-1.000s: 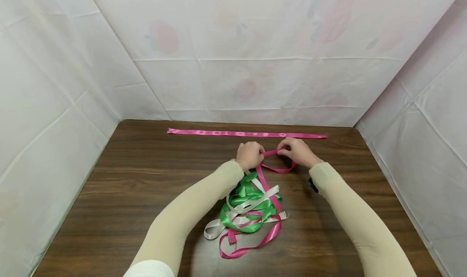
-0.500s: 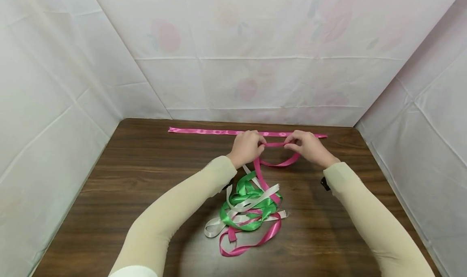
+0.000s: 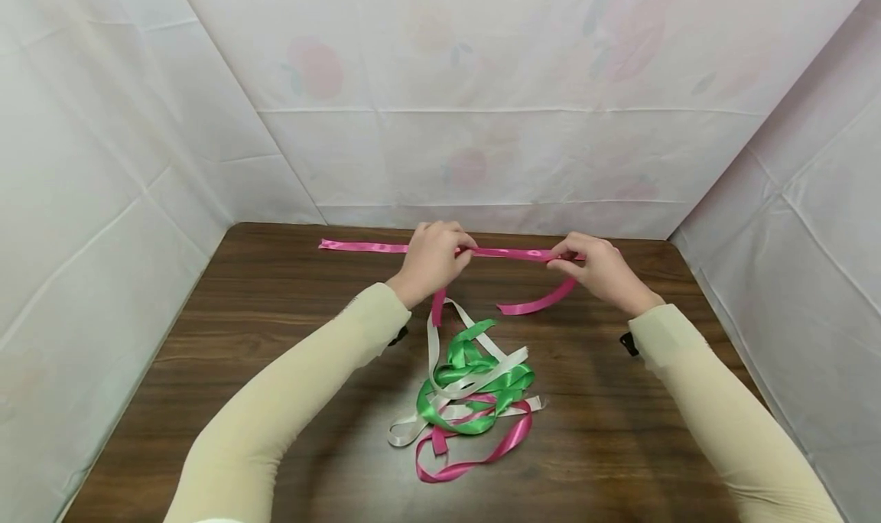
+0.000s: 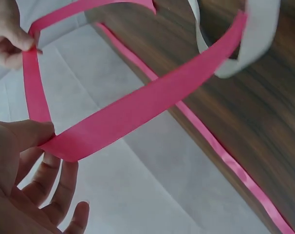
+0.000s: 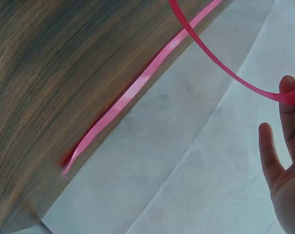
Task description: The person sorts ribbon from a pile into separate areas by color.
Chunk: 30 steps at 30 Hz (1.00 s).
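A pink satin ribbon is pinched at two points between my left hand and right hand, taut between them. Its loose ends droop below the hands, a short one on the left and a longer curved one on the right. In the left wrist view, the left thumb and fingertips grip it, the little finger standing apart. Behind the hands a second pink ribbon lies straight along the far table edge; the held stretch overlaps it in the head view. In the right wrist view, the right thumb is outside the frame.
A tangled pile of a green ribbon, a white ribbon and another pink ribbon lies nearer on the dark wooden table. White patterned cloth rises behind the table and at both sides.
Both hands have moved toward the far edge and farther apart, drawing the held pink ribbon clear of the pile. Its left end now hangs free, and the stretch between the hands has lengthened.
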{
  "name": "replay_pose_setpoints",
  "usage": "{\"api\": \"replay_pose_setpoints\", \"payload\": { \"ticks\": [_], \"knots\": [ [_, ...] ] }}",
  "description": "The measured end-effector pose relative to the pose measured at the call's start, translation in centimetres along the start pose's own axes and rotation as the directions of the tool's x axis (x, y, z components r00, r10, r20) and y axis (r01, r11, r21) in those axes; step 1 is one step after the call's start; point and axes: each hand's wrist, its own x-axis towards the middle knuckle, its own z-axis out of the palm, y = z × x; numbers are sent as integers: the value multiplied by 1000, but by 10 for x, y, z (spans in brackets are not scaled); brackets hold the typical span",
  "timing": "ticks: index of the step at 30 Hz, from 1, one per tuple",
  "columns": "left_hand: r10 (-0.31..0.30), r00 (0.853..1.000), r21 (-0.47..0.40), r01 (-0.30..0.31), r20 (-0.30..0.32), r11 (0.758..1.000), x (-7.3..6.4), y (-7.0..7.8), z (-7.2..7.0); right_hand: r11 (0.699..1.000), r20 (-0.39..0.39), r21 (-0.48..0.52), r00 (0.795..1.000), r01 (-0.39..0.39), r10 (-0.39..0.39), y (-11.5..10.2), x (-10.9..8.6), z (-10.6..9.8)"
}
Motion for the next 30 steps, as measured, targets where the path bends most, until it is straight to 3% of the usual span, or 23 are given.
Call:
{"api": "replay_pose_setpoints", "payload": {
  "ticks": [10,18,30],
  "knots": [
    [-9,998,-15,8,-65,1000,-17,-35,-16,1000,-7,-11,1000,-27,27,6,-5,-5],
    [-53,996,-16,52,-78,999,-38,-63,-26,999,-31,-50,1000,-5,3,9,-9,-7],
    [-73,993,13,75,-89,997,-64,-98,-37,996,-28,-81,999,-47,45,21,-25,-11]
  ]
}}
